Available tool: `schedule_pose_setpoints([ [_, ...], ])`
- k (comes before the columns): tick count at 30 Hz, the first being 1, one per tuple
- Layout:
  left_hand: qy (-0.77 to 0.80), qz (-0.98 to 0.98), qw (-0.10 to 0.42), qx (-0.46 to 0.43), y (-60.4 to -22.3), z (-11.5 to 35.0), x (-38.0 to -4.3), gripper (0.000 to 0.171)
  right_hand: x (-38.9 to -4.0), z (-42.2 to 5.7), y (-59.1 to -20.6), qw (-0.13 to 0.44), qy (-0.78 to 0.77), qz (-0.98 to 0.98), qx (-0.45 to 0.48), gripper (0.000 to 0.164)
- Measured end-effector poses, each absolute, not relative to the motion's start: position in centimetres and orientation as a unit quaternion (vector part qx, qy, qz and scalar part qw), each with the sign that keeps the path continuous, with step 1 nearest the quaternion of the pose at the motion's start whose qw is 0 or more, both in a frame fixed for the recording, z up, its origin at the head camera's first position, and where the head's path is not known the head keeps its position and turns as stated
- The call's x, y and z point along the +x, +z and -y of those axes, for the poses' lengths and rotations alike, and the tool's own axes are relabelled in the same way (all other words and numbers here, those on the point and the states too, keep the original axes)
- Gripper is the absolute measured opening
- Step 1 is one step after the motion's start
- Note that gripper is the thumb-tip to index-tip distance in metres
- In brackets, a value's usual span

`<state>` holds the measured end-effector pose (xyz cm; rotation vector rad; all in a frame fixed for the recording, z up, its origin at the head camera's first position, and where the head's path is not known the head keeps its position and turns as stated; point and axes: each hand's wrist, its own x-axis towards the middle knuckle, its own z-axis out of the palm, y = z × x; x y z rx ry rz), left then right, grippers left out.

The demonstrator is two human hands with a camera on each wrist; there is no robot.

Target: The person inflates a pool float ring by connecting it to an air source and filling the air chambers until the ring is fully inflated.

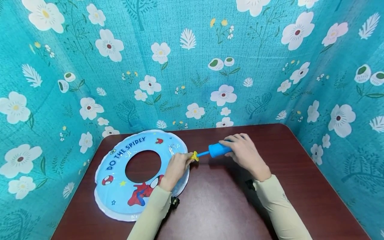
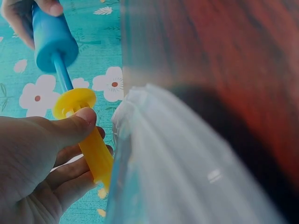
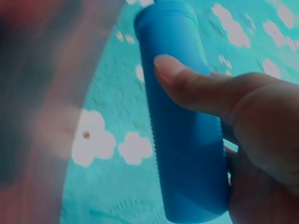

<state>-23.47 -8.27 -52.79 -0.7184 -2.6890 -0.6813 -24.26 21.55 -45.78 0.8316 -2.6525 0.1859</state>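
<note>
A blue hand pump (image 1: 218, 150) is held between both hands above the table, tilted slightly. The right hand (image 1: 244, 153) wraps round its ribbed blue barrel (image 3: 184, 140), thumb lying along the side. A thin blue rod (image 2: 61, 72) runs from the barrel to a yellow flanged piece (image 2: 96, 151). My left hand (image 1: 177, 168) grips this yellow piece, thumb just under its round flange (image 1: 195, 156). Beneath the left hand and forearm lies a light blue swim ring (image 1: 115, 191) with a cartoon print and lettering. Its wrinkled clear edge (image 2: 173, 154) is close beside the yellow piece.
A dark red-brown table (image 1: 210, 206) with a rounded far corner carries the ring on its left side. Teal floral cloth (image 1: 192, 73) hangs behind it and along both sides. Small black devices (image 1: 174, 202) sit at the wrists.
</note>
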Motion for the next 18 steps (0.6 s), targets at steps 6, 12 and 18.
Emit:
schedule_pose_setpoints([
  [6, -0.239, 0.931, 0.136, -0.240, -52.7, 8.2, -23.5, 0.009, -24.1, -24.3, -44.3, 0.154, 0.100, 0.945, 0.271, 0.061],
  [12, -0.233, 0.933, 0.123, -0.246, -52.9, 7.9, -23.6, 0.009, -23.9, -24.6, -44.5, 0.153, 0.099, 0.947, 0.263, 0.060],
  [18, -0.231, 0.935, 0.133, -0.235, -53.0, 8.1, -23.5, 0.010, -24.2, -21.8, -45.8, 0.168, 0.068, 0.943, 0.278, 0.060],
])
